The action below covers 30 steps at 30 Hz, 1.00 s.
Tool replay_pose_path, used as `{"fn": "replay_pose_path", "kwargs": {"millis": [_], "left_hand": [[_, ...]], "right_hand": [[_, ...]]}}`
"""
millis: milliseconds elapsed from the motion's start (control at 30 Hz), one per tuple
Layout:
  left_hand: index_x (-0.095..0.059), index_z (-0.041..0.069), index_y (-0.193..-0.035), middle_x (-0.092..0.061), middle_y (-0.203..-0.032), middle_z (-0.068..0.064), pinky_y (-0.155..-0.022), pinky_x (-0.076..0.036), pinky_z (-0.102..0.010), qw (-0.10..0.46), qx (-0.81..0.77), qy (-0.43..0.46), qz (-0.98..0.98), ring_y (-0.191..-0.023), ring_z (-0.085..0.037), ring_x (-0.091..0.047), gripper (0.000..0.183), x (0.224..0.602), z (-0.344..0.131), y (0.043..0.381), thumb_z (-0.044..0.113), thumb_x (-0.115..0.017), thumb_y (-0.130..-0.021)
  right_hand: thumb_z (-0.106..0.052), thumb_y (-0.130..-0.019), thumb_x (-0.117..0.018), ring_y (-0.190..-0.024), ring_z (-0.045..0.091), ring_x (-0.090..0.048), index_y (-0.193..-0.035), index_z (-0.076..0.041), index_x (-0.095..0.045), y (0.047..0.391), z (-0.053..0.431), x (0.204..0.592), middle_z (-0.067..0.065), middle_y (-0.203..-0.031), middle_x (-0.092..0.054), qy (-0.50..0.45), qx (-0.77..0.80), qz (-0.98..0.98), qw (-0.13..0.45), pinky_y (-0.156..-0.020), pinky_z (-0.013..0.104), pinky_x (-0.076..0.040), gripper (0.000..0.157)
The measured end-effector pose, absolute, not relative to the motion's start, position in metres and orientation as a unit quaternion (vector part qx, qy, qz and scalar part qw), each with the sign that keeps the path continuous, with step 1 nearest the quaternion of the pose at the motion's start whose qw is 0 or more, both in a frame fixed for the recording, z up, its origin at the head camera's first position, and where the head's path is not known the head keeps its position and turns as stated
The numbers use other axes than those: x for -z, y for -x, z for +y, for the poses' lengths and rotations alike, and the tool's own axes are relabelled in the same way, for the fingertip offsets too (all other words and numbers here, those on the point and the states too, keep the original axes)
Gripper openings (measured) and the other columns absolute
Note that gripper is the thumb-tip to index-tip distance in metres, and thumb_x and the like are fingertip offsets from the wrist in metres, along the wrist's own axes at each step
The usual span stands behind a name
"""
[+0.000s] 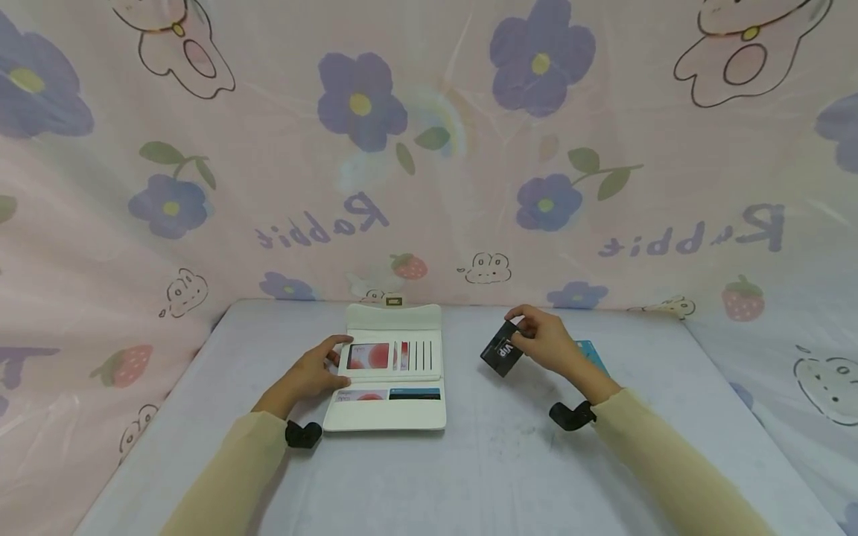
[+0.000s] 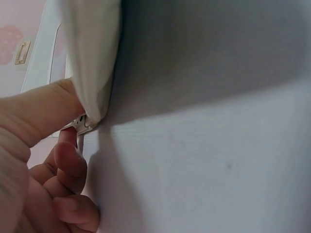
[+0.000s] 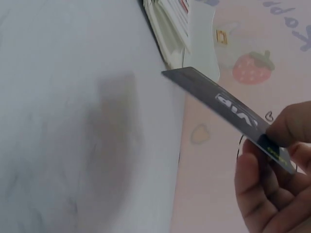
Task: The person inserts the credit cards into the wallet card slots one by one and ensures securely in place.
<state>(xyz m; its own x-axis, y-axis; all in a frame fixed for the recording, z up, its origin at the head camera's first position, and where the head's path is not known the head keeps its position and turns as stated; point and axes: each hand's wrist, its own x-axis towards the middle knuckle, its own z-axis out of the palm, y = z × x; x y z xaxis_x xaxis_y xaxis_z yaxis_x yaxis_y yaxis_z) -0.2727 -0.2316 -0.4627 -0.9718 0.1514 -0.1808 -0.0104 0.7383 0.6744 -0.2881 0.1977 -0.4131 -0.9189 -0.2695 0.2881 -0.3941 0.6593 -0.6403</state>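
A white wallet (image 1: 385,418) lies unfolded on the table, with several cards in its slots, among them a pink-and-red picture card (image 1: 368,356) and a dark blue-topped card (image 1: 414,394). My left hand (image 1: 315,372) holds the wallet's left edge; in the left wrist view the thumb lies against the raised fold (image 2: 95,58). To the right of the wallet, my right hand (image 1: 546,344) pinches a black card (image 1: 501,348) marked VIP by one end, tilted above the table. The right wrist view shows this card (image 3: 214,97) between thumb and fingers.
A blue card (image 1: 591,354) lies on the white table (image 1: 496,476) behind the right wrist, partly hidden by it. A patterned curtain (image 1: 456,186) rises at the table's back edge. A gold clasp (image 1: 393,301) sits on the wallet's far flap.
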Motion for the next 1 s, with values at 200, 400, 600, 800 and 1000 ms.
{"fn": "replay_pose_path", "kwargs": {"millis": [200, 400, 600, 800, 1000], "left_hand": [[-0.027, 0.026, -0.15, -0.056, -0.114, -0.01, -0.072, -0.04, -0.032, 0.13, -0.345, -0.027, 0.929, -0.084, -0.02, -0.05, 0.092, 0.46, -0.23, 0.276, 0.018, -0.082, -0.076], [-0.029, 0.026, -0.149, -0.055, -0.113, -0.008, -0.071, -0.039, -0.031, 0.133, -0.334, -0.021, 0.933, -0.082, -0.02, -0.049, 0.092, 0.457, -0.229, 0.278, 0.018, -0.083, -0.075], [-0.03, 0.028, -0.147, -0.054, -0.113, -0.008, -0.07, -0.039, -0.032, 0.132, -0.333, -0.009, 0.934, -0.086, -0.021, -0.049, 0.092, 0.458, -0.228, 0.279, 0.018, -0.084, -0.073], [-0.029, 0.027, -0.146, -0.054, -0.112, -0.007, -0.069, -0.038, -0.031, 0.132, -0.331, -0.011, 0.934, -0.083, -0.021, -0.049, 0.092, 0.458, -0.229, 0.28, 0.018, -0.085, -0.073], [-0.028, 0.027, -0.146, -0.054, -0.111, -0.008, -0.069, -0.038, -0.032, 0.132, -0.331, -0.015, 0.934, -0.083, -0.021, -0.049, 0.092, 0.458, -0.229, 0.281, 0.019, -0.084, -0.073]], "right_hand": [[-0.002, -0.083, -0.064, -0.058, 0.015, -0.057, -0.113, -0.008, -0.061, 0.289, 0.183, 0.416, 0.011, -0.082, -0.066, -0.164, -0.414, -0.893, 0.062, -0.05, 0.028, -0.049, 0.031], [-0.002, -0.083, -0.064, -0.057, 0.014, -0.057, -0.11, -0.009, -0.059, 0.289, 0.17, 0.418, 0.01, -0.078, -0.067, -0.157, -0.436, -0.885, 0.045, -0.051, 0.027, -0.051, 0.028], [-0.003, -0.082, -0.064, -0.053, 0.013, -0.053, -0.106, -0.007, -0.059, 0.288, 0.157, 0.421, 0.007, -0.072, -0.068, -0.159, -0.441, -0.882, 0.047, -0.048, 0.025, -0.046, 0.025], [-0.004, -0.084, -0.065, -0.05, 0.013, -0.052, -0.105, -0.009, -0.059, 0.288, 0.142, 0.425, 0.006, -0.071, -0.07, -0.157, -0.448, -0.879, 0.047, -0.048, 0.025, -0.046, 0.023], [-0.005, -0.086, -0.065, -0.054, 0.013, -0.057, -0.114, -0.008, -0.062, 0.289, 0.125, 0.431, 0.007, -0.077, -0.07, -0.155, -0.469, -0.868, 0.034, -0.052, 0.026, -0.05, 0.028]]}}
